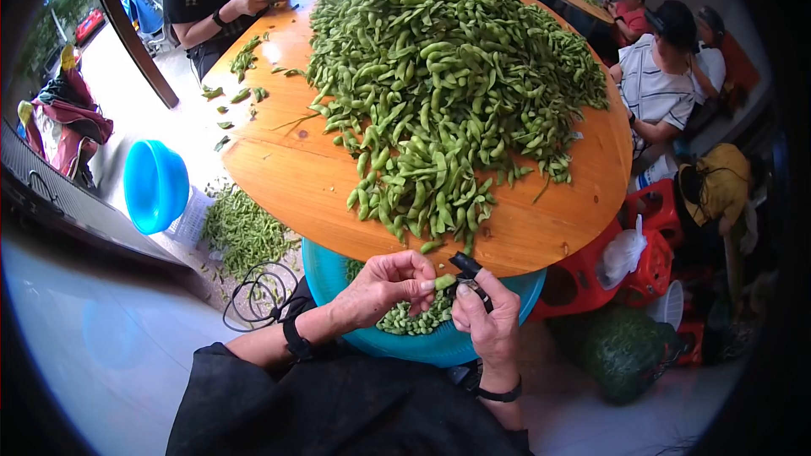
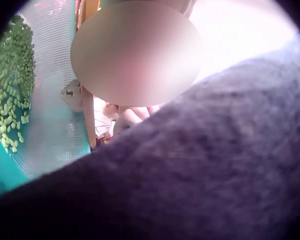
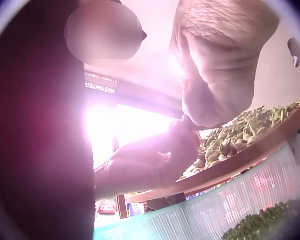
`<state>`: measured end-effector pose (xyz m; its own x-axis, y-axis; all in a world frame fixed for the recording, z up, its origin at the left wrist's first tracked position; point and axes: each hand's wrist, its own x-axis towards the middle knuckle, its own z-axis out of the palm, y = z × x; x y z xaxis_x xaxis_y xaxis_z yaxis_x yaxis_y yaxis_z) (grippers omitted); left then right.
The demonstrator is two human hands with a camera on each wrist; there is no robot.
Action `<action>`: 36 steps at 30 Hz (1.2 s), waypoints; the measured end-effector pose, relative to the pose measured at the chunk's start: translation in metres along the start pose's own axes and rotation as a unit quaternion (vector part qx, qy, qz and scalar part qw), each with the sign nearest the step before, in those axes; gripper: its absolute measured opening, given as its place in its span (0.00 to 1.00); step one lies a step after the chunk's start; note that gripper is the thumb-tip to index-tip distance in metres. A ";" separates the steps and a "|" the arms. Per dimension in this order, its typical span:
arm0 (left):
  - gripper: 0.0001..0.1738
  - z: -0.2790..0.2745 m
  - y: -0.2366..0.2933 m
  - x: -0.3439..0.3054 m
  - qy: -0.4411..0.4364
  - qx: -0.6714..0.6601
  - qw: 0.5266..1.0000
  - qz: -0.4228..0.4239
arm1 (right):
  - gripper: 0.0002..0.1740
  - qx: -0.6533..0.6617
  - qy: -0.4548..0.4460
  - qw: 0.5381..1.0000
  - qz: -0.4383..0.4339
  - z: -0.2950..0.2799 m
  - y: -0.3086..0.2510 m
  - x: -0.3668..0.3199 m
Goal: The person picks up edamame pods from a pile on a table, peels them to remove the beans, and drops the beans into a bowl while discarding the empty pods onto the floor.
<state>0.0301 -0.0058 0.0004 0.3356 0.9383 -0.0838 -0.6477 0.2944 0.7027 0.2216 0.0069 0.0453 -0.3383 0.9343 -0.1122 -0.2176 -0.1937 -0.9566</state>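
Presently: left hand [image 1: 384, 283] pinches green soybean pod [image 1: 445, 281]; right hand [image 1: 488, 321] clamps small black tool [image 1: 467, 270] touching it; a slip could nick fingers [image 1: 418, 273].

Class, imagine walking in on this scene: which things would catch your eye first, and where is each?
A heap of green pods lies on the round wooden table. At its near edge, the left hand pinches one pod while the right hand grips a black tool, above a teal basket of pods. A blue basin is at far left.
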 end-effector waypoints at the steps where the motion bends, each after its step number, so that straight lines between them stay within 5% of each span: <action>1: 0.06 0.001 -0.001 -0.001 0.003 0.025 1.000 -0.017 | 0.05 -0.048 -0.002 0.999 -0.004 -0.001 -0.001 0.002; 5: 0.07 0.006 -0.002 -0.006 0.013 0.113 0.993 -0.041 | 0.07 -0.198 -0.006 0.977 -0.077 -0.006 0.006 0.007; 9: 0.07 0.004 0.002 -0.005 0.022 0.080 0.996 -0.045 | 0.07 -0.111 -0.006 0.993 -0.038 -0.002 0.004 0.001; 11: 0.06 0.003 0.003 -0.003 0.039 0.044 0.998 -0.037 | 0.07 0.004 -0.049 0.997 0.063 -0.003 0.005 -0.002; 18: 0.03 0.007 -0.003 -0.007 0.081 0.143 0.986 0.017 | 0.06 -0.085 -0.048 0.995 0.007 -0.005 0.011 -0.003; 23: 0.04 -0.001 -0.005 -0.005 -0.003 -0.061 0.994 -0.089 | 0.04 -0.213 -0.076 0.968 -0.110 -0.010 0.019 0.003; 27: 0.04 0.003 -0.002 -0.002 0.020 -0.068 0.993 -0.099 | 0.06 -0.139 -0.029 0.990 -0.019 -0.003 0.008 -0.002; 30: 0.04 0.006 -0.004 -0.003 0.033 0.013 0.997 -0.063 | 0.05 -0.047 -0.032 0.998 0.033 -0.006 0.003 -0.005; 32: 0.05 0.009 -0.007 -0.005 0.055 0.106 0.993 0.015 | 0.05 -0.087 -0.036 0.995 0.034 -0.006 -0.001 -0.007; 36: 0.04 0.009 -0.014 -0.008 0.083 0.133 0.987 0.029 | 0.04 -0.169 -0.031 0.985 -0.008 -0.009 0.005 -0.006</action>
<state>0.0429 -0.0191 -0.0025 0.1722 0.9753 -0.1382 -0.4516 0.2028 0.8689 0.2307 0.0030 0.0389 -0.3942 0.9147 -0.0893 0.0904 -0.0581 -0.9942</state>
